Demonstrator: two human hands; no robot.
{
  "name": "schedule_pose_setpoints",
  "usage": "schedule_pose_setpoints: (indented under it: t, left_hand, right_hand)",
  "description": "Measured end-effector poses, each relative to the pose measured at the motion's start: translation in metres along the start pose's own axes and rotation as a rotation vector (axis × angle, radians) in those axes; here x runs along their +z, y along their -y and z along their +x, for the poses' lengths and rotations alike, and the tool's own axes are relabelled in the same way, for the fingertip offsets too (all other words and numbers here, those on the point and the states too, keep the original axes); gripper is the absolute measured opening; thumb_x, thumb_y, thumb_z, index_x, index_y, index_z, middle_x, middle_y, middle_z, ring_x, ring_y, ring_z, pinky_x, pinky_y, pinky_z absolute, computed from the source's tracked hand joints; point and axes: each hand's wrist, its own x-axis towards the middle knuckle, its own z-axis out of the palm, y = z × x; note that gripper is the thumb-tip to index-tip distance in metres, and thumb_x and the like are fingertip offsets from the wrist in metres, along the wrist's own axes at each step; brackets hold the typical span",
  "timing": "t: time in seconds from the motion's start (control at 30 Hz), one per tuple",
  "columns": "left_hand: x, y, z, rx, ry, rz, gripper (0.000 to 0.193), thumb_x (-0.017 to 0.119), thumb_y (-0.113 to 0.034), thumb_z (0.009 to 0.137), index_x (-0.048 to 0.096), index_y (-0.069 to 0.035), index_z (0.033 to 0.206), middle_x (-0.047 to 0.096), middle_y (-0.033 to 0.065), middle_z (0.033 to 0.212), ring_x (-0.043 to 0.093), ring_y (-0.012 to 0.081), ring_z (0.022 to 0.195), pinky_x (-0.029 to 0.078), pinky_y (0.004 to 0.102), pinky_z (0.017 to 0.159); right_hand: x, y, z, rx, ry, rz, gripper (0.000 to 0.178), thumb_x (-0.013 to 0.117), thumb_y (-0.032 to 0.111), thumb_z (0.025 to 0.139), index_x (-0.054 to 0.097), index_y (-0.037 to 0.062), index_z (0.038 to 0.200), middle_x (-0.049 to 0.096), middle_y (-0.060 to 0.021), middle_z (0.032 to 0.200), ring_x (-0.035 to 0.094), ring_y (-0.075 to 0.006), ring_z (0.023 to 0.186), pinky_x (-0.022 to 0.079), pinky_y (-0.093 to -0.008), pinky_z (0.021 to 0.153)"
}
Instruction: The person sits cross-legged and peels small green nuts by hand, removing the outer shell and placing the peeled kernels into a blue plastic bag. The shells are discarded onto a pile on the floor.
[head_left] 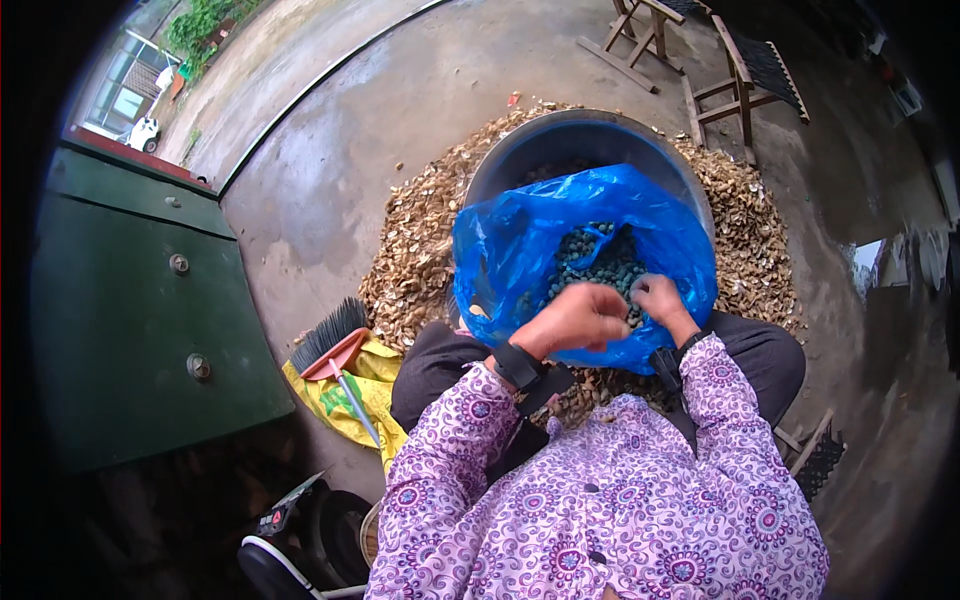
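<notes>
You can read no words or numbers in this view. The clearest printed mark is the green print [332, 405] on the yellow sheet [378, 390], left of centre in the lower half of the frame. The broom [335, 357] lies across that sheet, and folds break up the print, so you cannot make out any lettering. Near the bottom left, you have a small red patch [272, 518] with a pale mark on a dark object [292, 506], too small to read.
</notes>
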Motion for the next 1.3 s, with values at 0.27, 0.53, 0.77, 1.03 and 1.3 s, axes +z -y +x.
schedule_pose_setpoints:
  t: [0.27,0.53,0.77,1.03,1.3]
  left_hand:
    - [-0.004,0.004,0.005,0.078,-0.219,-0.085,0.021,0.06,-0.014,0.074,0.058,0.004,0.084,0.056,0.0059,0.066,0.053,0.0111,0.056,0.043,0.0241,0.051]
    - [-0.004,0.004,0.003,0.084,-0.199,-0.059,0.02,0.057,-0.014,0.074,0.058,0.004,0.082,0.056,0.0064,0.064,0.052,0.0113,0.054,0.041,0.025,0.049]
    - [-0.004,0.004,0.004,0.108,-0.19,-0.044,0.021,0.058,-0.014,0.074,0.058,0.005,0.083,0.056,0.0064,0.065,0.052,0.0113,0.055,0.042,0.0242,0.049]
    - [-0.003,0.008,0.009,0.116,-0.181,-0.05,0.021,0.057,-0.014,0.074,0.058,0.006,0.082,0.055,0.0071,0.064,0.051,0.0114,0.054,0.041,0.0246,0.048]
    - [-0.003,0.006,0.011,0.107,-0.189,-0.01,0.021,0.056,-0.014,0.074,0.058,0.005,0.082,0.056,0.0079,0.066,0.053,0.0122,0.055,0.043,0.0255,0.05]
  right_hand:
    - [0.011,0.036,-0.025,0.027,0.371,-0.29,0.013,0.06,0.013,0.064,0.065,0.0088,0.075,0.061,-0.0149,0.078,0.058,-0.0323,0.078,0.045,-0.0388,0.07]
    - [0.006,0.023,-0.029,-0.09,0.391,-0.33,0.013,0.059,0.014,0.064,0.063,0.0072,0.075,0.061,-0.0148,0.079,0.057,-0.0336,0.077,0.045,-0.0404,0.068]
    - [0.009,0.026,-0.028,-0.009,0.461,-0.285,0.026,0.066,0.021,0.061,0.063,0.0054,0.081,0.061,-0.0156,0.083,0.057,-0.0321,0.08,0.045,-0.0401,0.07]
    - [0.008,0.044,-0.033,0.099,0.419,-0.329,0.024,0.064,0.022,0.063,0.061,0.0066,0.081,0.061,-0.014,0.083,0.057,-0.0309,0.08,0.045,-0.0393,0.069]
    - [0.011,0.021,-0.03,0.038,0.385,-0.259,0.017,0.06,0.021,0.066,0.061,0.0051,0.074,0.061,-0.0143,0.074,0.058,-0.0315,0.073,0.045,-0.0391,0.065]
